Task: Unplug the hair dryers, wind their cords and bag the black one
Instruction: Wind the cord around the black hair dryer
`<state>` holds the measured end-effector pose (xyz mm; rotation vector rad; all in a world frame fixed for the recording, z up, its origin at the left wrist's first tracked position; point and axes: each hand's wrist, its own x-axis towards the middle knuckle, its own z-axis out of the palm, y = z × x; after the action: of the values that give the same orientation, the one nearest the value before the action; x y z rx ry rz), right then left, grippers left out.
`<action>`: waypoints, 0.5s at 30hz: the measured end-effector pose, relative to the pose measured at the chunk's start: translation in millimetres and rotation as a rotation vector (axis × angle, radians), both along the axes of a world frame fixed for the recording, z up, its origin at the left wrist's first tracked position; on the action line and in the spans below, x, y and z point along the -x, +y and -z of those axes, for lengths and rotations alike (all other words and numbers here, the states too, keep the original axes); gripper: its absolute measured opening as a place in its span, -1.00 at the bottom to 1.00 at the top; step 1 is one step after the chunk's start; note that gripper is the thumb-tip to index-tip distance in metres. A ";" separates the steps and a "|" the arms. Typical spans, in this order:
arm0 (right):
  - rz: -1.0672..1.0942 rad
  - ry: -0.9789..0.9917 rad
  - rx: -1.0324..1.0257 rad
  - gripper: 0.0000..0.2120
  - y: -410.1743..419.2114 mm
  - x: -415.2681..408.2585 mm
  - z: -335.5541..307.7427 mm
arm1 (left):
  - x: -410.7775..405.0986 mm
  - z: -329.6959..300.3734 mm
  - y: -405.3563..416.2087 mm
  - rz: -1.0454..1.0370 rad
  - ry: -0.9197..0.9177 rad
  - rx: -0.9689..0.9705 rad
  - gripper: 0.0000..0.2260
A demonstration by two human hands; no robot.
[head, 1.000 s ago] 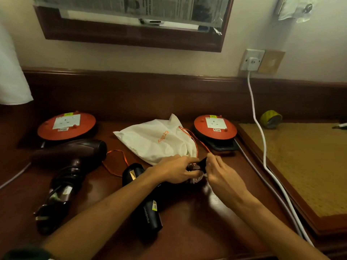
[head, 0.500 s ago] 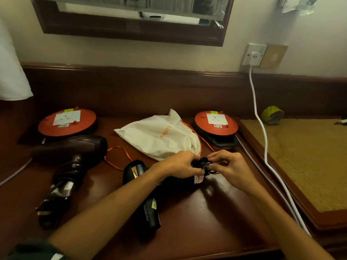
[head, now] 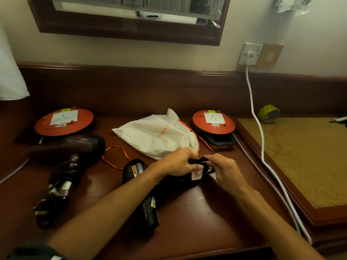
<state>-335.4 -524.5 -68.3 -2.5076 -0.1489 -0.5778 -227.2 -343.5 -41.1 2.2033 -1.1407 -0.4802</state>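
The black hair dryer (head: 148, 211) lies on the wooden desk (head: 197, 212) under my left forearm. Its black cord (head: 205, 164) is bundled at the handle end, with a white warning tag (head: 196, 175) hanging from it. My left hand (head: 180, 162) grips the bundle from the left. My right hand (head: 225, 169) pinches the cord from the right. The white drawstring bag (head: 155, 136) with orange strings lies just behind my hands. The brown hair dryer (head: 69, 149) lies at the left, its cord wound round the handle and its plug (head: 40, 211) loose.
Two orange cord reels stand at the back, one at the left (head: 64, 121) and one at the right (head: 213, 121). A white cable (head: 257, 117) runs from the wall socket (head: 250, 54) down the desk's right side. A woven mat (head: 300, 156) and a yellow-green tape roll (head: 268, 113) are at the right.
My right hand moved left and closed in on the cord bundle beside my left hand. Both hands have stayed at the bundle since, working the cord.
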 end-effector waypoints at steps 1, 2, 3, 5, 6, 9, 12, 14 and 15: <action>0.002 -0.039 0.023 -0.77 1.1 -1.3 4.0 | 1.7 0.0 -0.2 0.002 -0.008 -0.006 -0.74; 0.011 -0.063 0.016 -0.80 1.2 -2.7 6.6 | 3.9 0.6 -0.5 0.005 -0.021 -0.013 -0.75; 0.031 -0.070 -0.016 -0.83 1.1 -3.8 6.3 | 5.8 1.8 -0.7 0.009 -0.036 -0.017 -0.76; 0.061 -0.005 -0.152 -0.84 -1.0 -6.9 0.4 | 9.1 2.7 -1.1 0.014 -0.052 -0.011 -0.76; 0.053 0.049 -0.205 -0.84 -2.2 -8.9 -4.1 | 9.8 2.4 -0.9 0.017 -0.051 0.002 -0.78; 0.003 0.202 -0.284 -0.84 -7.5 -17.0 -11.9 | 7.3 1.2 -0.5 0.007 -0.023 0.052 -0.84; 0.004 0.340 -0.590 -0.80 -11.6 -17.4 -11.2 | 6.4 -2.1 -0.9 0.013 -0.013 0.051 -0.82; 0.026 0.435 -0.794 -0.76 -11.0 -16.4 -7.7 | 5.9 -4.0 -0.6 0.011 -0.006 0.057 -0.79; 0.041 0.465 -0.828 -0.71 -10.3 -16.6 -6.0 | 5.3 -4.4 -0.8 0.009 -0.004 0.064 -0.79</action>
<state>-318.8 -534.9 -62.4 -1.7633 0.2686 -0.0231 -232.4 -344.2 -36.7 2.1456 -1.1531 -0.4374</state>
